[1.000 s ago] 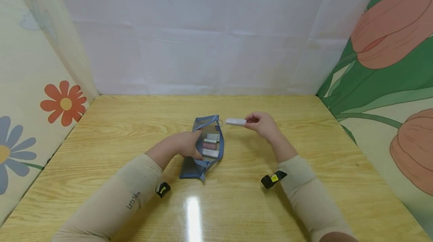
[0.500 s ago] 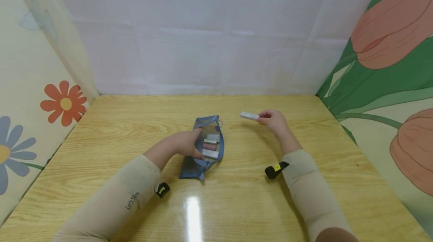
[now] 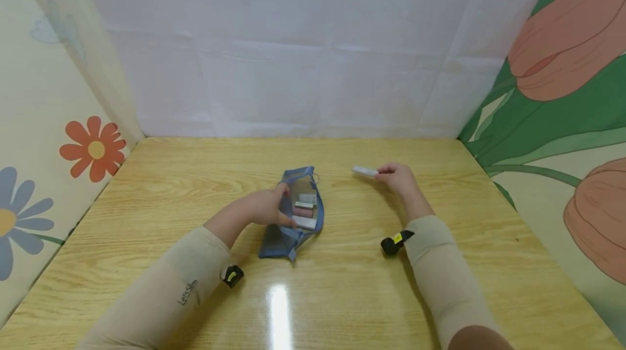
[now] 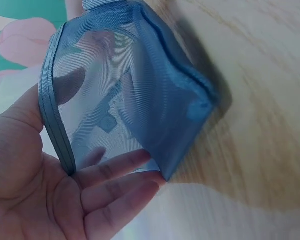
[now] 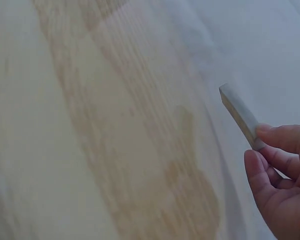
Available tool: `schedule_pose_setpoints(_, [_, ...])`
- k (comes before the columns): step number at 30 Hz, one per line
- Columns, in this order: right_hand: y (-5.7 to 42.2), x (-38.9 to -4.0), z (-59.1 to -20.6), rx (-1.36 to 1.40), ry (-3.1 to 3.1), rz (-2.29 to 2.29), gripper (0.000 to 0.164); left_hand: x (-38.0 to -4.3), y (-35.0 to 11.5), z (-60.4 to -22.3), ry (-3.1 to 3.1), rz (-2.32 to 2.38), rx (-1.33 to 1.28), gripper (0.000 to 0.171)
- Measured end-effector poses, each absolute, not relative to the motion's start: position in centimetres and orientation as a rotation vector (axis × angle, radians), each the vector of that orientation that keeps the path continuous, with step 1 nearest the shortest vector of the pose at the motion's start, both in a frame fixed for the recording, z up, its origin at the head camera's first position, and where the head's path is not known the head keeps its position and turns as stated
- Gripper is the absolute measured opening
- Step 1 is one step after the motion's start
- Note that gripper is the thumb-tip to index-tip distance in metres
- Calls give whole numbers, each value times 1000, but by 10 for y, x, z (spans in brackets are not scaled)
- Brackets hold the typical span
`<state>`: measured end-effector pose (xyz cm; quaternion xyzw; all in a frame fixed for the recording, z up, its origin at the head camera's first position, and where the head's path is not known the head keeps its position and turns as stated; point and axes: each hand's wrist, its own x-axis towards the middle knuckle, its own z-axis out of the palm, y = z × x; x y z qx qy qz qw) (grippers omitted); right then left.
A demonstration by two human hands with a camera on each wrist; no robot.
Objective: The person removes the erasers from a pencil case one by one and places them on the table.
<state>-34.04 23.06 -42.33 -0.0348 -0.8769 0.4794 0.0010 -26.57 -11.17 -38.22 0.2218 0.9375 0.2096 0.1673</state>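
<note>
My left hand (image 3: 264,207) grips a blue mesh zip pouch (image 3: 277,244) at its mouth, which gapes towards the right. In the left wrist view, the thumb and a finger show through the mesh (image 4: 97,120), while other fingers (image 4: 120,207) lie outside against it. Inside the pouch are a pink item (image 3: 302,212) and several small whitish pieces, among them a white block (image 3: 305,223) nearest the front. Right of the pouch, my right hand (image 3: 398,180) pinches one end of a small, flat, white rectangular block (image 3: 365,171) between thumb and fingers. Its far end points left, over the table.
The pouch lies on a wood-grain table (image 3: 195,170). A white sheet (image 3: 313,67) hangs along the back edge, and flower-printed panels (image 3: 95,149) flank both sides. Black wrist straps (image 3: 390,245) sit over beige sleeves (image 3: 442,274).
My right hand has carried the white block to the right, away from the pouch, then lowered it slightly. My left hand has stayed at the pouch's mouth with only a small shift.
</note>
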Motion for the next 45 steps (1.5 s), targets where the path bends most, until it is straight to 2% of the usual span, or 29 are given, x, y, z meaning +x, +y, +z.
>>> schedule_pose_setpoints(4, [232, -341, -428, -158, -2757, 1504, 26, -265, -114, -383, 2653, 661, 614, 58])
schedule_pose_setpoints(15, [232, -338, -430, -247, -2771, 1505, 30, -263, -116, -382, 2638, 703, 577, 54])
schedule_pose_setpoints(28, [232, -344, -434, -239, -2811, 1460, 28, -264, -126, -390, 2604, 850, 539, 68])
schedule_pose_setpoints(35, [230, -343, -430, -200, -2865, 1353, 28, -263, -128, -388, 2543, 933, 477, 98])
schedule_pose_setpoints(45, [227, -345, -430, -202, -2887, 1296, 26, -262, -127, -387, 2530, 945, 466, 99])
